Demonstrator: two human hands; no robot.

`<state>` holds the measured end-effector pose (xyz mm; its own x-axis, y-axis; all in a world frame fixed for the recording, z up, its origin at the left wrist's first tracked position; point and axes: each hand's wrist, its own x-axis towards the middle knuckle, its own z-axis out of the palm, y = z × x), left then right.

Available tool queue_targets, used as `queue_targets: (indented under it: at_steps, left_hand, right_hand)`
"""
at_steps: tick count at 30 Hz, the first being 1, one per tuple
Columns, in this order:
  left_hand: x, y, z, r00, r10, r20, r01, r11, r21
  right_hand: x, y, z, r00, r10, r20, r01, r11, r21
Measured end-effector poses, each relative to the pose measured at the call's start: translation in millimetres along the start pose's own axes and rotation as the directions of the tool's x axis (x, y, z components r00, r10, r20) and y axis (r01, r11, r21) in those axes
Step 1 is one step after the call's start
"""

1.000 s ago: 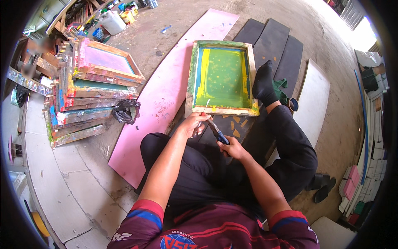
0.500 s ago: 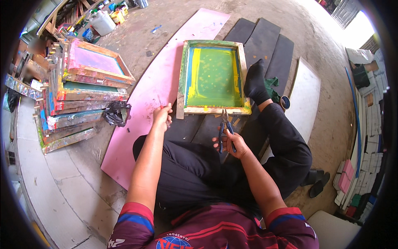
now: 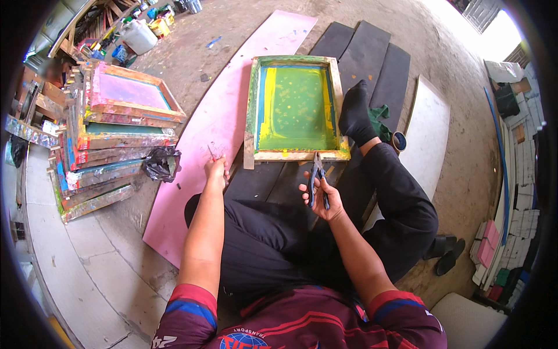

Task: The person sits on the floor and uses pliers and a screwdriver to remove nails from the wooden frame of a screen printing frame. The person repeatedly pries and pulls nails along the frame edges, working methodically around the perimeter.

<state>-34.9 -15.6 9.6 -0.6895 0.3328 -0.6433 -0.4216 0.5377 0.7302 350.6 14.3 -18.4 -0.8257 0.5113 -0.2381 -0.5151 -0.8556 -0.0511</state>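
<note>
My left hand (image 3: 217, 170) is closed over the pink sheet (image 3: 203, 125), with a thin red stick-like thing (image 3: 211, 152) poking up from its fingers; its exact kind is too small to tell. In my right hand (image 3: 323, 199) is a pair of blue-handled pliers (image 3: 317, 173), jaws pointing away from me. The pliers' tips reach the near wooden edge of a screen printing frame (image 3: 297, 155). That frame has green mesh with yellow and blue along its sides, and it lies flat on dark boards, partly over the pink sheet. My socked foot (image 3: 356, 113) rests against its right side.
Paint-stained screen frames (image 3: 116, 147) are stacked at the left, a black plastic bag (image 3: 161, 164) beside them. Right of my foot are a green cloth (image 3: 378, 121) and a small round container (image 3: 399, 141). A white board (image 3: 427, 134) and sandals (image 3: 447, 257) lie farther right.
My left hand has moved slightly left and nearer to me, and the red thing now shows more plainly. The pliers stay in my right hand near the frame's edge. The view has shifted slightly.
</note>
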Motion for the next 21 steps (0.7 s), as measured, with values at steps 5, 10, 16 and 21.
queue_targets:
  at_steps: [5, 10, 16, 21]
  left_hand:
    - [15, -11, -1, 0.997, 0.015, -0.071, -0.007, 0.993, 0.116]
    - [36, -16, 0, 0.974, 0.087, -0.208, -0.057, 0.988, 0.144]
    - [52, -19, -3, 0.915, 0.135, -0.38, -0.067, 0.98, 0.186]
    - [55, -23, -8, 0.911, 0.225, -0.344, -0.179, 0.97, 0.163]
  right_hand:
    - [2, 3, -7, 0.997, 0.02, 0.078, -0.028, 0.993, 0.114]
    - [-1, 5, -23, 0.998, 0.068, 0.008, -0.068, 0.98, 0.186]
    - [-1, 1, -18, 0.976, 0.107, -0.192, -0.112, 0.993, -0.019]
    - [1, -5, -6, 0.885, 0.001, -0.465, -0.206, 0.898, -0.389]
